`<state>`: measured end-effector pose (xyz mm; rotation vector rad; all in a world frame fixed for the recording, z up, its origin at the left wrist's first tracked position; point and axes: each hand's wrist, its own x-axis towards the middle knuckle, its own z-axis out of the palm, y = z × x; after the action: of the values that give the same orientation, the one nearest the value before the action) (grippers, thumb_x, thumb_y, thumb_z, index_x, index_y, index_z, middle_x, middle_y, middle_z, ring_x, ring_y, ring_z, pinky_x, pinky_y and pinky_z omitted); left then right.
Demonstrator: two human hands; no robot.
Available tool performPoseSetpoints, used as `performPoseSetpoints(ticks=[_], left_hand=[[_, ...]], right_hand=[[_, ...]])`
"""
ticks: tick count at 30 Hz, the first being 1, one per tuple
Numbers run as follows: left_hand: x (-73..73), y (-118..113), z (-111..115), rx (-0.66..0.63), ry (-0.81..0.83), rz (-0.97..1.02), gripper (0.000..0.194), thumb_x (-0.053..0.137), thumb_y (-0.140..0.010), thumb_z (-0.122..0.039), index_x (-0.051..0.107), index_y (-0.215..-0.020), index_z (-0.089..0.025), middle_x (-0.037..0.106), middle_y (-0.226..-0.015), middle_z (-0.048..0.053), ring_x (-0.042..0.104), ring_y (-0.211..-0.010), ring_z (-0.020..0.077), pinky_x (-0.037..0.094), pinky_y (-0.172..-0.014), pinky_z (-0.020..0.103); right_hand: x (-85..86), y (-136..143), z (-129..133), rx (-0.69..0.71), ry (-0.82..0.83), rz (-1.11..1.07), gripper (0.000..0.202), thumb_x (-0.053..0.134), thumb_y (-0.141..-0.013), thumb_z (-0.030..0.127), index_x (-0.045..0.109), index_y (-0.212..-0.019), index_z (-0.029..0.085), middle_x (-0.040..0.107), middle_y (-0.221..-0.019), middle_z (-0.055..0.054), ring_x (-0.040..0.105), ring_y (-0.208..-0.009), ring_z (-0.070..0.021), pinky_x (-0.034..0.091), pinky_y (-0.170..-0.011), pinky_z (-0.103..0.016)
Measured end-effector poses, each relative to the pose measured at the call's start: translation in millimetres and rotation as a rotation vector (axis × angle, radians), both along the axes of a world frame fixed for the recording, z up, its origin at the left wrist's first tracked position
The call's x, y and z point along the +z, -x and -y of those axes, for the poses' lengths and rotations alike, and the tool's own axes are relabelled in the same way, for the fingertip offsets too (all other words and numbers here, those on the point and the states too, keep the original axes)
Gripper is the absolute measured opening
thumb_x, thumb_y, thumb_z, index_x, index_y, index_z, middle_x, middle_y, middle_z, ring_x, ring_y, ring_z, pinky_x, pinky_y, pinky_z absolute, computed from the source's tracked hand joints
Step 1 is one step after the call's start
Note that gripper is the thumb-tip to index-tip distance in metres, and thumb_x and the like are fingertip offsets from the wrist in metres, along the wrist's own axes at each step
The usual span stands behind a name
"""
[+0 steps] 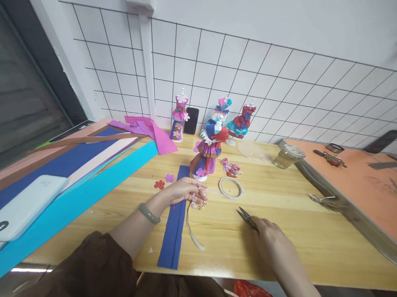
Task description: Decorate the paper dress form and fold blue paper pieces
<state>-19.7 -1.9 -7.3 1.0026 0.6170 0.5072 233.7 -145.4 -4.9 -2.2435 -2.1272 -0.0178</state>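
My left hand point(183, 190) pinches a string of pink and clear beads point(199, 205) above the table. A thin pale ribbon point(194, 238) trails below the beads. My right hand point(272, 236) is closed around small dark scissors point(245, 215), their blades slightly apart and pointing up and left; the handles are hidden in the palm. Under my left hand lies a blue crepe-paper strip point(173, 240). Just beyond it stands a miniature dress form point(209, 151) in layered paper skirts. A roll of tape point(230, 188) and a small heap of beads point(231, 168) lie between the hands and the wall.
Two more dressed forms point(179, 118) point(242, 122) and a phone point(191, 120) stand by the wall. Coloured paper sheets point(118, 162) and a white power bank point(25, 206) cover the left. A lidded cup point(287, 157) is beside an orange-lined tray point(359, 192) on the right.
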Motion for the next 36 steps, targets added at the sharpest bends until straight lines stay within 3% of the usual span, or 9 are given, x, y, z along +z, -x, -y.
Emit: performPoseSetpoints(ticks=[3, 6, 10, 14, 18, 21, 27, 36], left_hand=[[1.0, 0.5, 0.6, -0.007, -0.024, 0.005, 0.033, 0.058, -0.067, -0.012, 0.055, -0.099, -0.007, 0.064, -0.078, 0.012, 0.063, -0.073, 0.0188, 0.046, -0.078, 0.038], [1.7, 0.7, 1.3, -0.008, -0.027, 0.015, 0.034, 0.061, -0.067, -0.014, 0.056, -0.100, -0.007, 0.064, -0.080, 0.012, 0.063, -0.073, 0.0185, 0.047, -0.078, 0.038], [0.4, 0.4, 1.3, -0.030, -0.017, 0.038, 0.036, 0.063, -0.067, -0.016, 0.055, -0.101, -0.007, 0.063, -0.085, 0.014, 0.063, -0.076, 0.0194, 0.047, -0.077, 0.038], [1.2, 0.2, 3.1, -0.039, -0.036, 0.014, 0.043, 0.067, -0.064, -0.016, 0.054, -0.104, -0.010, 0.060, -0.100, 0.017, 0.062, -0.082, 0.0210, 0.048, -0.075, 0.035], [5.2, 1.3, 6.1, -0.068, -0.054, 0.000, 0.051, 0.068, -0.063, -0.019, 0.050, -0.110, -0.011, 0.052, -0.114, 0.021, 0.061, -0.088, 0.0233, 0.049, -0.067, 0.030], [6.4, 2.0, 6.9, -0.094, -0.090, 0.022, 0.051, 0.067, -0.064, -0.020, 0.049, -0.112, -0.013, 0.052, -0.114, 0.021, 0.060, -0.089, 0.0237, 0.048, -0.057, 0.024], [5.2, 1.7, 7.1, -0.161, -0.143, -0.004, 0.052, 0.067, -0.064, -0.023, 0.051, -0.112, -0.015, 0.052, -0.115, 0.020, 0.062, -0.075, 0.0197, 0.043, -0.046, 0.020], [1.8, 1.1, 6.0, -0.215, -0.116, -0.038, 0.055, 0.068, -0.062, -0.026, 0.050, -0.112, -0.014, 0.056, -0.110, 0.019, 0.062, -0.073, 0.0182, 0.044, -0.047, 0.020]], right_hand=[[-2.9, 4.2, 3.0, -0.011, -0.056, 0.070, 0.032, 0.038, -0.073, 0.010, 0.057, -0.097, 0.016, 0.063, -0.088, -0.013, 0.057, -0.081, -0.0268, 0.043, -0.065, -0.034], [-3.1, 8.1, 1.5, -0.051, -0.081, -0.041, 0.032, 0.036, -0.075, 0.014, 0.056, -0.100, 0.018, 0.063, -0.090, -0.013, 0.058, -0.079, -0.0267, 0.043, -0.063, -0.035], [2.1, 22.8, -6.1, -0.066, -0.098, -0.530, 0.028, 0.037, -0.079, 0.028, 0.057, -0.097, 0.022, 0.063, -0.092, -0.008, 0.058, -0.080, -0.0239, 0.043, -0.066, -0.032], [14.7, 51.5, -15.9, -0.079, 0.039, -1.087, 0.031, 0.048, -0.074, 0.043, 0.058, -0.092, 0.020, 0.055, -0.060, -0.001, 0.047, -0.048, -0.0143, 0.037, -0.045, -0.025], [21.4, 74.9, -26.3, -0.083, 0.240, -1.371, 0.034, 0.052, -0.071, 0.052, 0.054, -0.078, 0.018, 0.035, -0.050, 0.006, 0.029, -0.037, -0.0056, 0.022, -0.034, -0.019], [19.4, 80.8, -32.7, -0.140, 0.386, -1.523, 0.038, 0.049, -0.071, 0.055, 0.051, -0.079, 0.018, 0.031, -0.053, 0.007, 0.021, -0.035, -0.0026, 0.014, -0.032, -0.017], [15.7, 79.8, -34.7, -0.139, 0.497, -1.689, 0.040, 0.047, -0.073, 0.055, 0.051, -0.084, 0.017, 0.034, -0.058, 0.006, 0.018, -0.036, -0.0013, 0.011, -0.032, -0.015], [14.6, 82.6, -34.4, -0.130, 0.524, -1.734, 0.041, 0.044, -0.076, 0.054, 0.051, -0.088, 0.016, 0.033, -0.058, 0.006, 0.016, -0.036, -0.0004, 0.008, -0.032, -0.014]])
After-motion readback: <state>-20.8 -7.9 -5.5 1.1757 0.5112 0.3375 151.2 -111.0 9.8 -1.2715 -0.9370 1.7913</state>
